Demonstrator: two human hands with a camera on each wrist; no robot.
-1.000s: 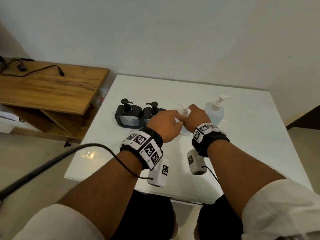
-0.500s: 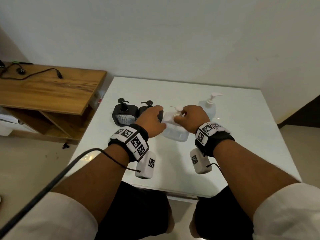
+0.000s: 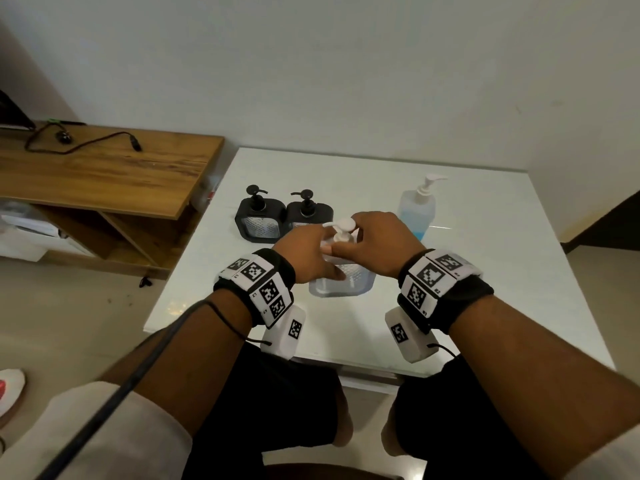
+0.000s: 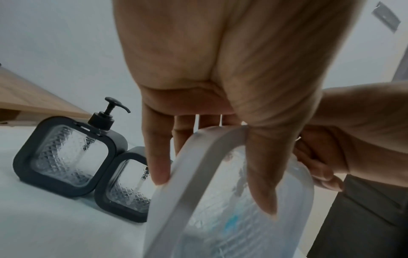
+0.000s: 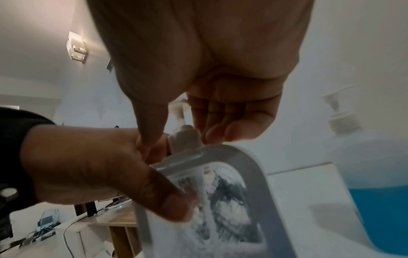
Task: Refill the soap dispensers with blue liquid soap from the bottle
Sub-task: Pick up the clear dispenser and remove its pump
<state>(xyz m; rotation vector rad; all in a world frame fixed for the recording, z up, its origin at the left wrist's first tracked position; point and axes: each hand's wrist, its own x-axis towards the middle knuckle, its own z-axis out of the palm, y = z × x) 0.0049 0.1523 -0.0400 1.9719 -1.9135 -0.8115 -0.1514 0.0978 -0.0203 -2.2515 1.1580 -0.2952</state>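
Note:
A white-framed clear dispenser (image 3: 349, 284) stands tilted near the middle of the white table (image 3: 502, 271). My left hand (image 3: 313, 254) grips its body, thumb on the front face and fingers behind (image 4: 214, 195). My right hand (image 3: 367, 242) pinches the neck below its white pump head (image 3: 341, 225), thumb and fingers around the collar (image 5: 181, 138). Two black-framed dispensers (image 3: 258, 220) (image 3: 308, 211) stand side by side behind my left hand. The clear pump bottle (image 3: 417, 209), with blue soap in its lower part, stands at the back right.
A wooden side unit (image 3: 104, 168) with a black cable on top stands left of the table. A wall runs close behind the table's far edge. My knees sit under the front edge.
Both hands have drawn the white-framed dispenser out of the row and toward the table's front. The black dispensers and the blue soap bottle have stayed put.

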